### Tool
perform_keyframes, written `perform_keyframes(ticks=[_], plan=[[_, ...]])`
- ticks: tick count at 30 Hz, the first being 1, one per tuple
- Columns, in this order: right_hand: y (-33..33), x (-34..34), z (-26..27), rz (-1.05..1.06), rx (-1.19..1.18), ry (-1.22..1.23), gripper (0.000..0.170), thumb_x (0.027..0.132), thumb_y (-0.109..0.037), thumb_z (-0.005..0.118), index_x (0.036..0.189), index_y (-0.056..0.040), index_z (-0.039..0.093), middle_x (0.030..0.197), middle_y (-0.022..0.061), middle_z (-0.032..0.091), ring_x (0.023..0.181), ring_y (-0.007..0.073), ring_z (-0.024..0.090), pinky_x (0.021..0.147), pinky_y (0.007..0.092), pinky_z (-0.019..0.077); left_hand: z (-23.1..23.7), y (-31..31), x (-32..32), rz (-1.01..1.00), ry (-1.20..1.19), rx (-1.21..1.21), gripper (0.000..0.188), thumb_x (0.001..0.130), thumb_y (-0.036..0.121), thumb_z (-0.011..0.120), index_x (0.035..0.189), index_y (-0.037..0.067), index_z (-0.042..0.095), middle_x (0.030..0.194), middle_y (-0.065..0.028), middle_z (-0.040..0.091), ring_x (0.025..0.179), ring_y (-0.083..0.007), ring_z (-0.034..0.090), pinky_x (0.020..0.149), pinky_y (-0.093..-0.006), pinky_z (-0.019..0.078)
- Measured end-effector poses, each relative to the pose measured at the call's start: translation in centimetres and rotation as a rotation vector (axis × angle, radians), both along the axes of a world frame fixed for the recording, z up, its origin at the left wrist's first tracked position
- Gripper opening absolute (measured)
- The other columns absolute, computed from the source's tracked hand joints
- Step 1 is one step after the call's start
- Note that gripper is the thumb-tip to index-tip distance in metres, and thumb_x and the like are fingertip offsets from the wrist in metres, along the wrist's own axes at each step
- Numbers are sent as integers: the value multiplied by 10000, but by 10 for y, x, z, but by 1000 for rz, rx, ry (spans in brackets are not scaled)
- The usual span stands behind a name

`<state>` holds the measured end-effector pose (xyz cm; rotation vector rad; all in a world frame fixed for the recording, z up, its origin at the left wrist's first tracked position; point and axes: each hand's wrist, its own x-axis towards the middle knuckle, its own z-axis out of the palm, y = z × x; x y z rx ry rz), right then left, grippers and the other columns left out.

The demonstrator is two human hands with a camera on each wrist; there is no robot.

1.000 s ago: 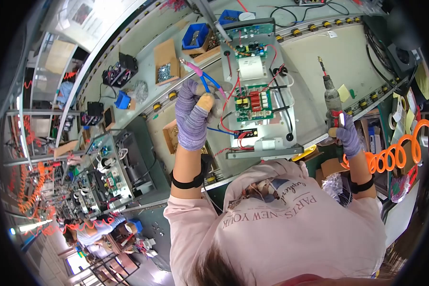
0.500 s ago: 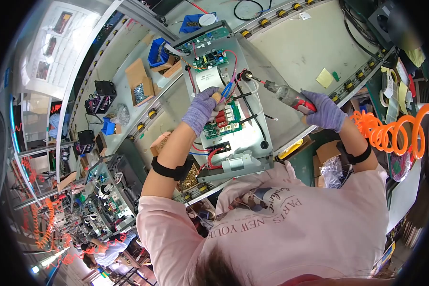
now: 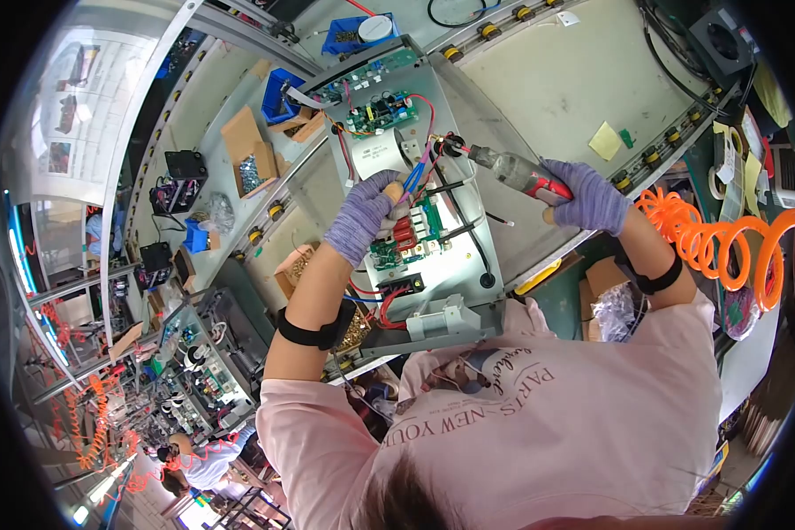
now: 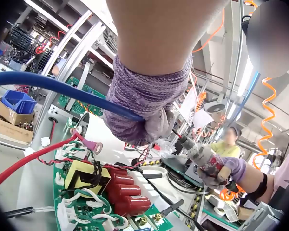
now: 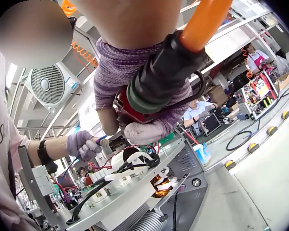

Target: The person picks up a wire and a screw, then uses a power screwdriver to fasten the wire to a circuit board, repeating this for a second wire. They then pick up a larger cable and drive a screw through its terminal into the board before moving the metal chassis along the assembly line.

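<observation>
In the head view my gloved left hand (image 3: 367, 212) pinches blue wires (image 3: 417, 174) above the green circuit board (image 3: 424, 231) of the open metal unit (image 3: 470, 269). My gloved right hand (image 3: 587, 198) grips a pneumatic screwdriver (image 3: 512, 170), its tip pointing at the black round part (image 3: 451, 146) beside the wire ends. Contact at the tip is too small to tell. The left wrist view shows a blue wire (image 4: 62, 88) running into the left hand (image 4: 147, 108), with red components (image 4: 127, 192) below. The right wrist view has the tool's black hose fitting (image 5: 159, 74) under the right hand (image 5: 135, 86).
Blue bins (image 3: 280, 97) and a cardboard box of screws (image 3: 249, 159) lie left of the unit. A coiled orange hose (image 3: 715, 243) hangs at the right. A yellow note (image 3: 605, 141) lies on the bench. Other people sit or stand at distant stations.
The left hand has brought the blue wires down over the unit, from its left side. The right hand has swung the screwdriver from upright at the right to leftward, close to the wire ends.
</observation>
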<state>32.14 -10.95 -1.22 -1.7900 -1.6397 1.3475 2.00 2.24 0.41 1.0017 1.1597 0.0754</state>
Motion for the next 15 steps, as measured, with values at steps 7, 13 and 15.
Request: perform_keyframes(ticks=[7,13,15], plan=[[5,-2,1,17,-50,-47,704,569,-208,696,1178,44,448,878,200,581,799,258,587,739,310,457,3,-1,5,-38,45,74,168,876,90,444,1013,106,540,598,18,451,387,-33,307,338,-191,225],[3,-6,-17,-10,205,-117,465,589,-194,684,978,1,518,685,154,531,626,224,519,630,326,443,3,-6,5,-74,102,118,220,871,133,471,1073,68,528,645,0,488,500,-73,422,430,-204,365],[8,-9,-14,-27,256,-136,481,595,-210,689,995,1,526,710,176,558,651,250,564,649,335,457,-10,-10,4,-132,104,189,215,870,147,474,1054,61,543,676,-27,535,547,-77,469,469,-214,393]])
